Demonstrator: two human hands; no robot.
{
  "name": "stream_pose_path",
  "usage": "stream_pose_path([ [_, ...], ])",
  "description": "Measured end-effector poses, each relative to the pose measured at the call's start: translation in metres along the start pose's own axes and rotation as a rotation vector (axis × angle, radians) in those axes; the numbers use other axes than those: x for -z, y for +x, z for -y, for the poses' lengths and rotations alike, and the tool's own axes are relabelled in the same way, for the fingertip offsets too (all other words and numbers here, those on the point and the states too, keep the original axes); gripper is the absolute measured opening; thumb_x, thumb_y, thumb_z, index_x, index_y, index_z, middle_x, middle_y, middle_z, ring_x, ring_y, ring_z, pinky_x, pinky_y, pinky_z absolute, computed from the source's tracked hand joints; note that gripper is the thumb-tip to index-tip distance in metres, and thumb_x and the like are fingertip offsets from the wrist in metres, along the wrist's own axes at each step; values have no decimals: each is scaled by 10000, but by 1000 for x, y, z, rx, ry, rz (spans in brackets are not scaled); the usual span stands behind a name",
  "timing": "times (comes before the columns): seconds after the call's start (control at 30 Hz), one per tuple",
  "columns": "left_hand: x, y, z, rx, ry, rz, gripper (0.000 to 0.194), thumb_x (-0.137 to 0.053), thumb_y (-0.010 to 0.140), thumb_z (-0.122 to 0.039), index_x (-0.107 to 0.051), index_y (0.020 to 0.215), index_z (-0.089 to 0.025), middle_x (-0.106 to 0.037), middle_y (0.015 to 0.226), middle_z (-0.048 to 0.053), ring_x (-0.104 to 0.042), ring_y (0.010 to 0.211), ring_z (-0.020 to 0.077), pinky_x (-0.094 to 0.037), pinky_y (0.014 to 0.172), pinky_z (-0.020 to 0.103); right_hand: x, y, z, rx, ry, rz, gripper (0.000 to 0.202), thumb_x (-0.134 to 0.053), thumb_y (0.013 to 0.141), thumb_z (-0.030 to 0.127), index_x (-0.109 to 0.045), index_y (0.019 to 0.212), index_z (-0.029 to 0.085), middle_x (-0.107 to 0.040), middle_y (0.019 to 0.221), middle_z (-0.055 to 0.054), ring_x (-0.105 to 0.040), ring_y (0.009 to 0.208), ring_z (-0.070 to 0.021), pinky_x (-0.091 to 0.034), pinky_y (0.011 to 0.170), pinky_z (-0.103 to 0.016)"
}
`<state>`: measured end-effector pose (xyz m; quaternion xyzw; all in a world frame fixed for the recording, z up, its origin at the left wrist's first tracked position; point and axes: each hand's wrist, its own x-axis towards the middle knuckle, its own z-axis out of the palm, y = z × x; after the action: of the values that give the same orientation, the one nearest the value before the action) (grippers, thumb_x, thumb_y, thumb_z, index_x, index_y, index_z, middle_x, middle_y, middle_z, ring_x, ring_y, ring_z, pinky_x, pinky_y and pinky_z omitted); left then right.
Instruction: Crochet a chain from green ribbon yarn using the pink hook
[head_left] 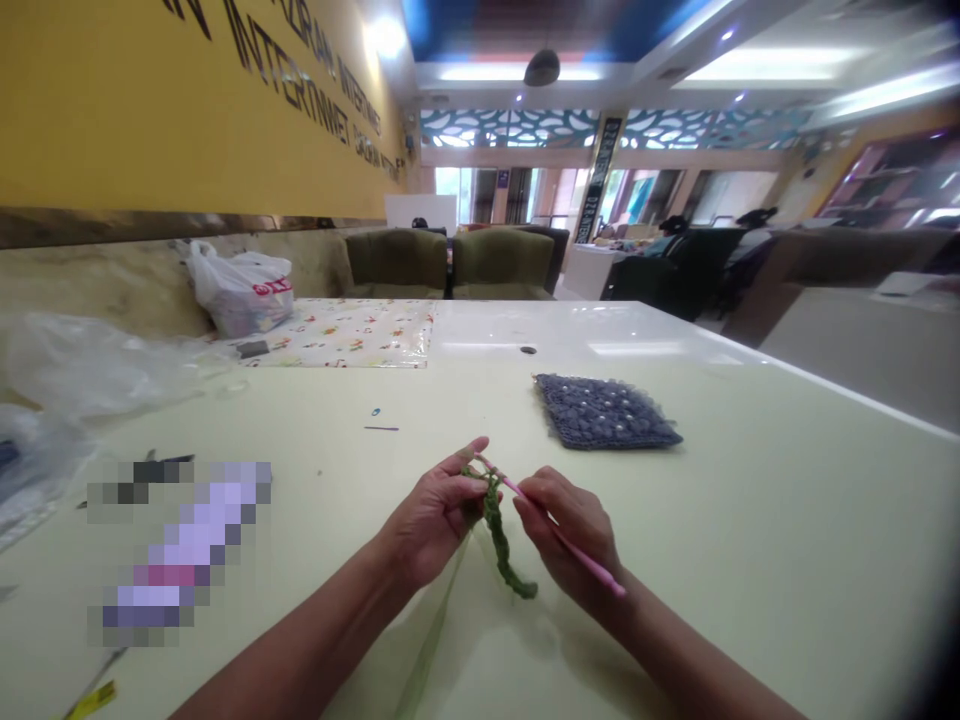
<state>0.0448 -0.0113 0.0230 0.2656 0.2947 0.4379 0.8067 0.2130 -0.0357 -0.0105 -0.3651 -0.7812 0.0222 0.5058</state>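
Note:
My left hand (442, 505) pinches the upper end of a narrow strip of green crochet work (499, 540), whose lower end curls and hangs free to the right. In my right hand (574, 520) is a pink crochet hook (585, 565), held like a pencil, its tip at the top loops of the green strip by my left fingers. A pale green strand of yarn (431, 640) runs from below my left hand down toward the table's near edge. Whether a loop sits on the hook is too small to tell.
A dark blue beaded crocheted piece (607, 412) lies beyond my right hand. A needle (381, 428) and a small blue clip-like item (376, 411) lie farther left. Left are a pixelated purple object (199, 540), clear plastic (97, 370) and a white bag (244, 290). Armchairs (502, 262) stand behind the table.

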Motion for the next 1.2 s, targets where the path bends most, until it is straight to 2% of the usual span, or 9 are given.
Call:
stream_pose_path([
  [0.2,4,2,1,-102,73,40,730,-672,680,-27,-477,1376,-134,-648,796,0,-600,742,105,-435,830,252,1,1,-3,-4,47,28,125,-502,915,103,-541,867,212,-484,715,6,-464,597,-115,-366,553,-245],
  [0.33,3,1,15,-248,209,-24,768,-734,668,-80,-493,1386,-209,-615,747,-40,-559,737,101,-417,836,274,-4,0,-4,-7,-68,53,127,-490,923,121,-543,839,200,-484,706,-1,-459,591,-116,-356,553,-246],
  [0.4,1,0,21,-274,231,-70,742,-743,670,-101,-520,1367,-222,-601,720,-50,-551,731,100,-413,837,278,-6,-1,-3,9,-173,44,147,-494,922,128,-534,798,195,-475,679,2,-441,574,-113,-333,544,-248],
  [0.47,0,-1,25,-246,191,-101,713,-735,672,-95,-541,1347,-216,-593,694,-54,-542,709,90,-410,822,260,-8,-1,0,42,-284,28,168,-501,918,127,-524,765,193,-472,652,3,-430,565,-114,-315,542,-254],
  [0.53,-2,-1,26,-155,116,-95,670,-715,671,-76,-569,1314,-195,-609,706,-43,-534,676,78,-416,792,239,-7,0,3,76,-341,11,173,-502,916,121,-525,759,192,-472,631,2,-428,561,-117,-309,542,-260],
  [0.67,-3,-1,18,9,-1,-23,598,-662,663,-30,-605,1247,-147,-661,805,15,-571,676,86,-448,753,227,-2,1,1,66,-179,10,135,-491,918,111,-547,830,196,-506,667,-10,-463,573,-121,-344,541,-252],
  [0.8,-2,-2,7,-18,-70,-30,614,-611,674,18,-572,1269,-129,-666,831,26,-612,717,101,-479,801,234,1,-1,-2,22,-21,-6,123,-504,911,103,-547,895,216,-524,714,-5,-495,598,-125,-379,555,-252],
  [0.97,3,1,-2,-55,-94,-74,559,-560,726,35,-572,1266,-105,-676,818,40,-625,722,100,-492,904,279,2,-1,0,-30,57,-37,139,-510,905,97,-540,852,222,-512,691,9,-470,577,-119,-369,538,-251],
  [1.2,9,3,-10,-81,-66,-108,512,-525,735,24,-602,1230,-81,-669,746,44,-626,698,109,-501,895,276,11,5,4,-95,165,20,152,-509,910,131,-581,796,201,-532,665,7,-469,555,-112,-356,522,-254],
])
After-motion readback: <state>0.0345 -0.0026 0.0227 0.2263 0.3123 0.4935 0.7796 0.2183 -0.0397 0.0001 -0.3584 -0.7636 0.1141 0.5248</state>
